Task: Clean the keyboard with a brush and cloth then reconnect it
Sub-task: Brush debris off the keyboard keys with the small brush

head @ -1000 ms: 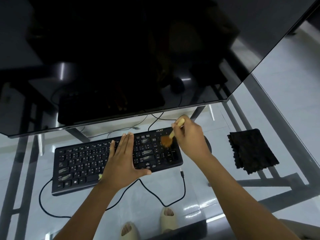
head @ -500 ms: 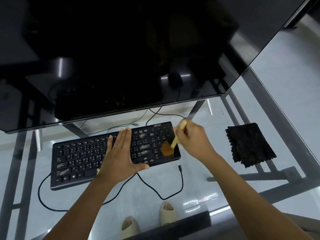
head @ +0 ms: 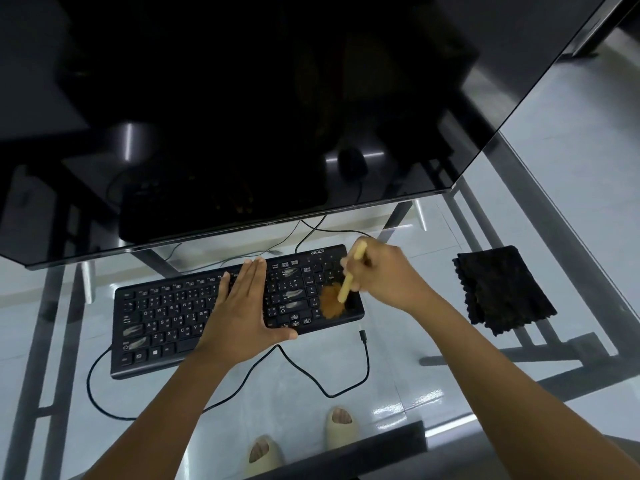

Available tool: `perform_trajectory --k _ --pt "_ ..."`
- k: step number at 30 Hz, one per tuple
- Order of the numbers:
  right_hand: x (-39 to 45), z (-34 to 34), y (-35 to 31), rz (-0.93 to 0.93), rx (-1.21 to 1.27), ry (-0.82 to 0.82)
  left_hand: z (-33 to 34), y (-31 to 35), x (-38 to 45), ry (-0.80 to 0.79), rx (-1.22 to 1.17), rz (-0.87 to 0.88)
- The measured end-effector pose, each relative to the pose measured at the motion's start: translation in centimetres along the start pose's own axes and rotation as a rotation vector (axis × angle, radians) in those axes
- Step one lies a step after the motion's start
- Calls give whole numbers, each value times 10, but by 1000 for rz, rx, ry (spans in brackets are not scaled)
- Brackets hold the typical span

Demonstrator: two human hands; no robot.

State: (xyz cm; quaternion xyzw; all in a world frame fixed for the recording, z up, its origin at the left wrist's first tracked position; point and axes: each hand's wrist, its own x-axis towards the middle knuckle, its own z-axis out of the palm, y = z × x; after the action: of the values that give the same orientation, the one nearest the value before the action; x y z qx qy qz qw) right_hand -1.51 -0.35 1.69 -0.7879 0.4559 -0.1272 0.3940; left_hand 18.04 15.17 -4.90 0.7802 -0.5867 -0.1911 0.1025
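Since the earlier frame, the brush had travelled down the number pad toward the near right corner of the keyboard, its orange bristles now splayed against the keys there where before they sat higher up the pad; the right hand was closed around the pale yellow handle, which tilted up and away from the bristles with its end poking out above the knuckles; the left hand lay flat and open on the middle of the keyboard, fingers together and pointing toward the monitor, thumb spread along the near edge, much as it had a moment before; the black keyboard sat on the glass desk just in front of the dark monitor, angled slightly with its right end farther from the person; several of its larger keys carried pale smudges; its cable looped across the glass on the near side, and the plug lay loose on the desk just beside the keyboard's near right corner, joined to nothing; a folded black cloth rested on the glass well to the right of the keyboard, untouched by either hand; through the glass, two feet in pale sandals showed on the floor below.
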Motion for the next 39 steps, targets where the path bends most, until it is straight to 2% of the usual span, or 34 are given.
perform_trajectory --k 1,2,3,4,5,7,8,9,11,12,13,15,16,17,19,20,21,22,23,24,25,26,28,29,31,33,36,39 --pt "1 3 1 0 -72 12 0 0 0 -2 -1 -3" --pt "3 2 2 -4 -121 123 0 1 0 -9 3 -4" --pt "4 -1 -2 -16 -94 259 0 1 0 -13 7 -3" --pt "5 -4 -4 -10 13 319 0 1 0 -12 11 -4" --pt "6 -5 -5 10 148 302 0 1 0 -12 11 -3" --pt "6 -1 -8 98 285 77 -1 1 2 -17 7 0" --pt "4 3 -7 117 162 -9 -1 0 2 -17 6 1" --pt "4 6 -2 104 26 -13 -1 0 2 -19 7 2" --pt "3 4 -4 44 -129 220 -1 0 2 -30 15 1" --pt "1 1 -5 10 -92 303 -1 0 1 -33 22 0" --pt "0 0 -5 -19 -38 315 -1 0 1 -33 29 0" --pt "-1 0 -9 -16 47 156 0 -1 1 -33 35 -3" --pt "-2 3 -8 0 -7 77 0 -1 1 -32 35 -6" --pt "-2 4 -6 -10 -69 72 0 -1 1 -31 36 -8" --pt "2 1 -7 -60 -106 273 0 0 1 -32 39 -7" --pt "3 -1 -10 -76 -27 342 0 1 1 -30 41 -6" --pt "5 -2 -13 -75 71 342 0 1 1 -27 41 -4" --pt "7 -1 -17 -48 143 266 -1 1 0 -28 43 -4" --pt "7 3 -20 -23 171 150 -1 1 0 -29 43 -4" --pt "8 8 -21 -10 87 82 -1 1 0 -29 42 -5" --pt "9 13 -20 -18 19 94 -1 1 0 -29 40 -5" --pt "11 15 -20 -40 -31 187 -2 1 0 -31 38 -5" --pt "14 14 -22 -83 4 324 -2 2 0 -34 39 -1" --pt "15 14 -22 -79 55 306 -2 1 0 -34 43 1" --pt "15 18 -25 -77 28 163 -3 -1 -1 -37 56 3" --pt "19 21 -21 -109 -59 196 -4 -2 -2 -34 56 8" --pt "20 19 -28 -96 113 357 -11 1 -6 13 5 32" --pt "14 31 -44 2 399 268 -21 1 -13 170 -69 33"
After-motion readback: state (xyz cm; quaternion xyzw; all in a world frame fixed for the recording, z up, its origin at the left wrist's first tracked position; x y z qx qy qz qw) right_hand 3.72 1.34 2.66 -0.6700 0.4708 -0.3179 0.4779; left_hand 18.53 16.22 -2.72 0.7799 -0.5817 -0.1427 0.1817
